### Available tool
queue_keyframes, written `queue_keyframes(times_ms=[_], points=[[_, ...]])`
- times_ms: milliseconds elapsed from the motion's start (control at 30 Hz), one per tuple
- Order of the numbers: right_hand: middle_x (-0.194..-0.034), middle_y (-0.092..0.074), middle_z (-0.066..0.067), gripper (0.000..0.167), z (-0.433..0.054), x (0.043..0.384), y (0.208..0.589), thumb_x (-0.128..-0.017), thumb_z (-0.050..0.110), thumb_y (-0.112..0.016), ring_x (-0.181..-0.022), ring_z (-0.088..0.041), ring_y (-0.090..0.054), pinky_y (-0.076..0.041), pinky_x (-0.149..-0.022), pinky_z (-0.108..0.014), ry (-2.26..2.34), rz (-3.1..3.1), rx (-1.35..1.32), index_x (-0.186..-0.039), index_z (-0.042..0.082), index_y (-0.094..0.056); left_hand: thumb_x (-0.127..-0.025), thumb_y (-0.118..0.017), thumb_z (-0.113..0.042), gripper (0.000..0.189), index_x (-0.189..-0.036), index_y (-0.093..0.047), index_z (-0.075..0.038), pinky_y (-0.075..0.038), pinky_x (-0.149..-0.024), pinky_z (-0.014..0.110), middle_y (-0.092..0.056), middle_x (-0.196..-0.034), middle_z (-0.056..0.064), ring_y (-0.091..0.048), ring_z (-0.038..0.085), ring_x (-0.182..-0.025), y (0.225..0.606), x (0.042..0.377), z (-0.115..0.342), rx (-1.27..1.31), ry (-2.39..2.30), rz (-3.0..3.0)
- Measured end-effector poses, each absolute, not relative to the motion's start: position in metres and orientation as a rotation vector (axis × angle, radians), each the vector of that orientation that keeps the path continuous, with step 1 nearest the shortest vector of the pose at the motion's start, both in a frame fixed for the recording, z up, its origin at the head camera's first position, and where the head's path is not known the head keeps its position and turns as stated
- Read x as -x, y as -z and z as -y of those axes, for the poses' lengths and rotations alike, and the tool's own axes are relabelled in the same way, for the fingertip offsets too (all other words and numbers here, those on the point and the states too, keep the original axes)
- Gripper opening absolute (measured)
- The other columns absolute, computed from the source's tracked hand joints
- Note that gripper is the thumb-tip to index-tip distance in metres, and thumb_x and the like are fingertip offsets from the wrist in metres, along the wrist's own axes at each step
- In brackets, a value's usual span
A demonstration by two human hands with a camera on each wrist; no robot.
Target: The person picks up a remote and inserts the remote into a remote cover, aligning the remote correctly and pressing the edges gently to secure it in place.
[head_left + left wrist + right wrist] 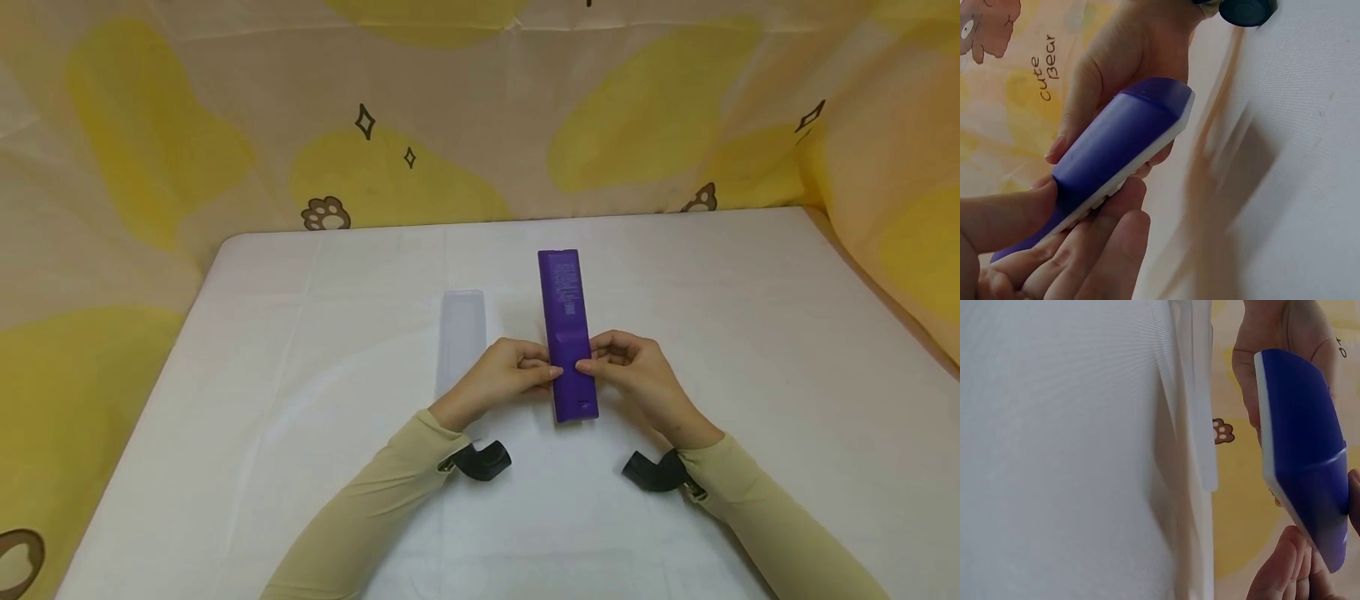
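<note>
A remote control (pixel 567 333) with a purple back and a white front is held above the table, its back turned up to the head camera. Small print covers the upper part of that back. My left hand (pixel 506 368) pinches its left edge near the lower end, thumb on the purple side and fingers beneath. On the opposite edge my right hand (pixel 641 371) grips it the same way. Raised white buttons show along the underside of the remote control (pixel 1110 144) in the left wrist view. A clear plastic sleeve or tray (pixel 462 329) lies left of it, partly hidden behind my left hand.
A white cloth covers the table (pixel 337 333). Behind it hangs a yellow and cream patterned curtain (pixel 465 108), which also runs down both sides. Black wrist mounts (pixel 483 461) stick inward from both sleeves, low over the table.
</note>
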State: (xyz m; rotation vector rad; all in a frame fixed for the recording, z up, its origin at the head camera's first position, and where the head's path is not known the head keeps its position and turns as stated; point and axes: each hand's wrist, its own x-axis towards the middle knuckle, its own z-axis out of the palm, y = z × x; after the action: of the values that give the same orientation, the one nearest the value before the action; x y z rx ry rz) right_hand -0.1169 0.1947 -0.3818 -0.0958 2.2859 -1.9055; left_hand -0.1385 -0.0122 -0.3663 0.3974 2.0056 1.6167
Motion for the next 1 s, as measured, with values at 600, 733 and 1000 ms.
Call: queue_keyframes(times_ms=[600,733,1000], points=[[-0.088,-0.065,-0.007,0.037,-0.195,0.117,0.381,-0.082,0.016,-0.074,-0.078,-0.012,-0.063,-0.05,-0.072,-0.025,1.79,-2.322,0.037,-0.105,-0.01,-0.06,-0.089,-0.065,-0.01,0.019,-0.099,-0.067,0.006,-0.055,-0.066,0.024,-0.071,-0.09,0.014,-0.067,0.013,-0.074,0.376,0.138,0.005,-0.29,-1.562,-2.124],[-0.087,-0.066,-0.007,0.036,-0.195,0.117,0.383,-0.082,0.014,-0.074,-0.075,-0.012,-0.064,-0.052,-0.071,-0.027,1.781,-2.322,0.02,-0.104,-0.011,-0.06,-0.089,-0.065,-0.009,0.016,-0.093,-0.068,0.006,-0.055,-0.065,0.022,-0.071,-0.088,0.014,-0.067,0.012,-0.071,0.376,0.137,0.003,-0.319,-1.532,-2.177],[-0.085,-0.068,-0.008,0.037,-0.194,0.117,0.382,-0.081,0.017,-0.074,-0.074,-0.016,-0.064,-0.051,-0.071,-0.027,1.688,-2.357,-0.017,-0.103,-0.009,-0.061,-0.087,-0.068,-0.009,0.018,-0.097,-0.068,0.005,-0.055,-0.064,0.023,-0.071,-0.09,0.014,-0.068,0.014,-0.075,0.378,0.136,0.006,-0.304,-1.549,-2.168]])
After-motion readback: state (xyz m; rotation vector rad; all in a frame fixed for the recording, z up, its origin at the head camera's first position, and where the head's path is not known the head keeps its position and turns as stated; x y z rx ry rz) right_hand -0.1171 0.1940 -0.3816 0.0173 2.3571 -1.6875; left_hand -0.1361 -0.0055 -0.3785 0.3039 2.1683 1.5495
